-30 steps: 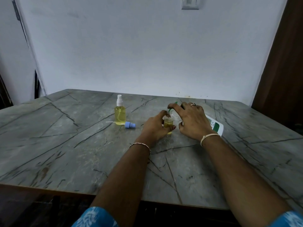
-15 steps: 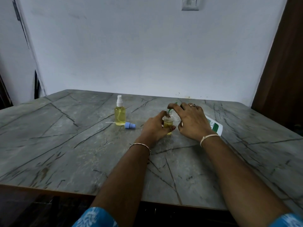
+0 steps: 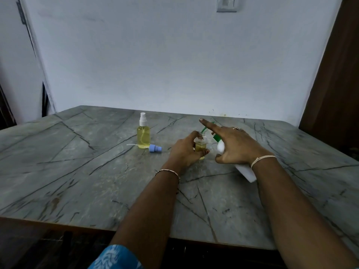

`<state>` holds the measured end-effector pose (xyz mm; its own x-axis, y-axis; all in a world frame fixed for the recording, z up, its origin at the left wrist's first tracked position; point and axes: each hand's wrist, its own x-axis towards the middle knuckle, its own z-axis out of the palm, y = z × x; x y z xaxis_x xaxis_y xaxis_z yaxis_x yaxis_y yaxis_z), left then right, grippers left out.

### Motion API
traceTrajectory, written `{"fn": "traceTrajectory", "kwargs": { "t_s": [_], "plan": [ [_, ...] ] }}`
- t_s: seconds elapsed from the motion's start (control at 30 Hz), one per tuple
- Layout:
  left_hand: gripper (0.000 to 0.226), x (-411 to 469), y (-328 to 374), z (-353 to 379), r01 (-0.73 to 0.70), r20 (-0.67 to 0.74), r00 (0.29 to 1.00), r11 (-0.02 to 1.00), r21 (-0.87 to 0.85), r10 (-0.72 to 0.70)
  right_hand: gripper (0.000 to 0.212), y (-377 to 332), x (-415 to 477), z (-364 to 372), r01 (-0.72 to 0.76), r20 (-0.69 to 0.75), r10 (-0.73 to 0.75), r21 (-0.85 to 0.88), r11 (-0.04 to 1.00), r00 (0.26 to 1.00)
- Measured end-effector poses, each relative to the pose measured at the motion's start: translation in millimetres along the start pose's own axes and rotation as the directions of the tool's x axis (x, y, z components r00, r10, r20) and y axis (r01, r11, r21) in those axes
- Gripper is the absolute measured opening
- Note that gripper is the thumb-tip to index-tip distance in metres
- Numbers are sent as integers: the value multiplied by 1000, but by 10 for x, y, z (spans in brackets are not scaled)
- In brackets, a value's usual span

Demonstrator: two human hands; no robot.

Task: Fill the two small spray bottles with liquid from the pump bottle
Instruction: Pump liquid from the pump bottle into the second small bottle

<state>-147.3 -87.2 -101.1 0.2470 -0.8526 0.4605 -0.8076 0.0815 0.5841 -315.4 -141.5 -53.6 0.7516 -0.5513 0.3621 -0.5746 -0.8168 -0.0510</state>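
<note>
On the table (image 3: 77, 181), near its middle, the left hand (image 3: 184, 152) grips an uncapped small bottle (image 3: 200, 144), half hidden by fingers. Right hand (image 3: 237, 146) clasps the tilted white pump bottle (image 3: 245, 172), mostly covered, forefinger stretched out. Farther left stand a capped spray bottle (image 3: 143, 135) and a loose blue sprayer (image 3: 155, 148).

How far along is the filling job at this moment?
Done: the clear spray bottle with a white cap stands capped and nearly full of yellow liquid. In hand: the left hand steadies the small uncapped clear bottle, roughly half full, while the right hand tilts the white pump bottle with a green spout at its mouth. Left: topping up, then fitting the blue spray cap lying on the grey marble table.
</note>
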Motion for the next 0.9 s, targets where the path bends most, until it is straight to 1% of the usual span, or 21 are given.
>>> {"fn": "traceTrajectory", "kwargs": {
  "t_s": [0.07, 0.13, 0.23, 0.3, 0.43, 0.53, 0.63, 0.77, 0.9],
  "plan": [
    [49, -2, -3, 5, -4, 2, 1000, 1000, -3, 4, 115, -1, -23, -13, 0, 42, -1, 30, 1000, 999],
    [49, 0, -5, 5, -6, -1, 1000, 1000, -4, 6, 118, -15, -30, -20, 6, 48, -7, 23, 1000, 999],
    [48, 6, -3, 2, -6, -1, 1000, 1000, -6, 6, 125, -55, -18, 1, -4, 1, 4, -17, 1000, 1000],
    [49, 9, -7, 5, -8, 0, 1000, 1000, -2, 8, 125, -68, -8, 34, -18, -44, 14, -76, 997, 999],
    [50, 6, -15, 13, -15, -5, 1000, 1000, 1, 15, 106, -65, 2, 85, -46, -103, 26, -191, 981, 994],
    [52, 15, -17, 13, -15, -4, 1000, 1000, 8, 15, 96, -75, 32, 104, -66, -141, 34, -231, 971, 989],
    [55, 15, -17, 19, -15, -4, 1000, 1000, 6, 16, 87, -87, 52, 117, -69, -179, 27, -234, 970, 984],
    [56, 19, -20, 24, -16, -3, 1000, 1000, 19, 16, 83, -89, 49, 131, -72, -200, 24, -234, 970, 980],
    [54, 23, -27, 15, -5, -11, 1000, 1000, 0, 5, 88, -67, 39, 153, -62, -203, 5, -274, 960, 979]
  ]
}}
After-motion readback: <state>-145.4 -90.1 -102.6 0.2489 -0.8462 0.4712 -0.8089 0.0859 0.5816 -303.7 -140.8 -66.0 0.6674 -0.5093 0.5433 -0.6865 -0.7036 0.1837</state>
